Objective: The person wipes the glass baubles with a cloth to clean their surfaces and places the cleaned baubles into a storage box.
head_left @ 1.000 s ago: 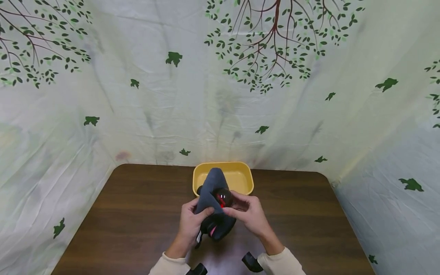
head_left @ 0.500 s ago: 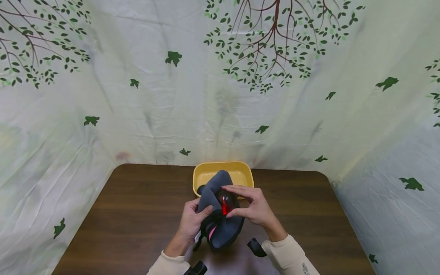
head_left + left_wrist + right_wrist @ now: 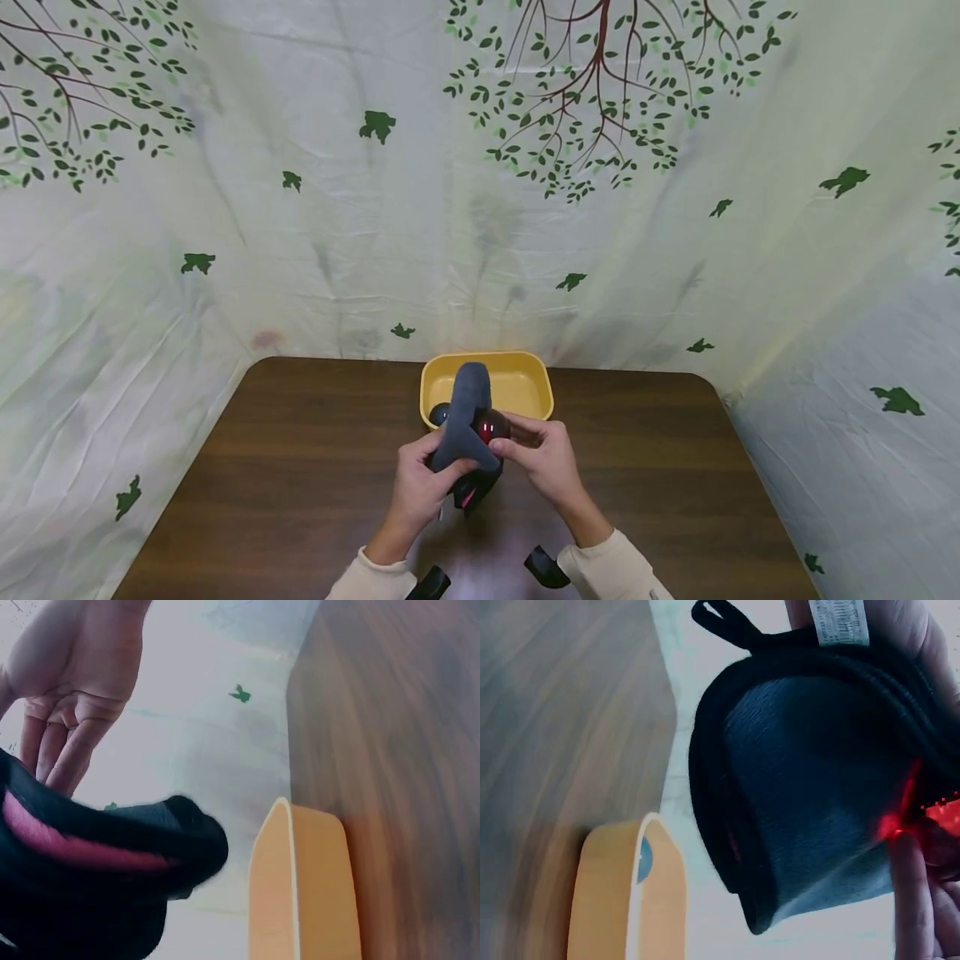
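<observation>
My left hand (image 3: 422,479) grips a dark blue-grey cloth (image 3: 463,433) with black edging, folded over in front of the tray. A pink inner side (image 3: 82,844) shows in the left wrist view. The right wrist view shows a hanging loop (image 3: 731,622) and a white printed label (image 3: 840,621) at its edge. My right hand (image 3: 553,467) holds a dark glossy ball (image 3: 493,426) between thumb and fingers, against the cloth. Red light glows on the ball and cloth in the right wrist view. The cloth hides part of the ball.
A yellow tray (image 3: 525,407) stands at the back edge of the brown wooden table (image 3: 300,467). Inside it, at the left, lies another dark ball (image 3: 438,413). A pale curtain (image 3: 337,250) with printed leaves hangs behind the table.
The cloth has tilted and its lower part drawn in, showing more of the ball in the tray. My right hand first rose over the held ball, then came back lower to its right side.
</observation>
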Demonstrator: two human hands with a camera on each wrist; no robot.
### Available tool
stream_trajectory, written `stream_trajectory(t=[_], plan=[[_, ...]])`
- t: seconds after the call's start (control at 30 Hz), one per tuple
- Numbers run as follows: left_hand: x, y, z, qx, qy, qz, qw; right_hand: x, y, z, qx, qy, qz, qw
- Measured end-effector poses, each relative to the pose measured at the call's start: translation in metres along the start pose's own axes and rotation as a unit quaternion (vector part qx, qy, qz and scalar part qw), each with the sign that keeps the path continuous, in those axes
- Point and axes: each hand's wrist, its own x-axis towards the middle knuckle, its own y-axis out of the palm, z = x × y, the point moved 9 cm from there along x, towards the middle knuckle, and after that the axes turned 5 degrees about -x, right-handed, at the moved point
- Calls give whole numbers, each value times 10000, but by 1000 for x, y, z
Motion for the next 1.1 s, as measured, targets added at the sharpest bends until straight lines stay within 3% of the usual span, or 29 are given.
stream_trajectory(t=[0.13,0.23,0.37,0.5,0.57,0.67,0.77,0.9,1.1], plan=[[2,1,-13,507,746,67,9959,0,3,-6,446,737,34,9963],[2,1,-14,700,869,55,9937,0,4,-8,600,935,27,9938],[2,0,-6,443,385,-12,9983,-2,3,-8,687,533,-6,9962],[2,-2,4,87,-341,-279,9990,-4,3,-4,907,-22,-23,9959],[0,-4,11,-330,-790,-448,9953,-3,4,-1,879,-320,32,9956],[-2,-6,21,-1002,-1387,-661,9830,-3,6,6,626,-790,175,9947],[-4,-6,25,-1308,-1665,-702,9748,-4,7,12,292,-1159,255,9925],[-3,-6,24,-1210,-1513,-565,9794,-5,6,12,74,-1115,169,9936],[-1,-6,13,-567,-781,-239,9950,-4,2,5,-184,-228,-163,9994]])
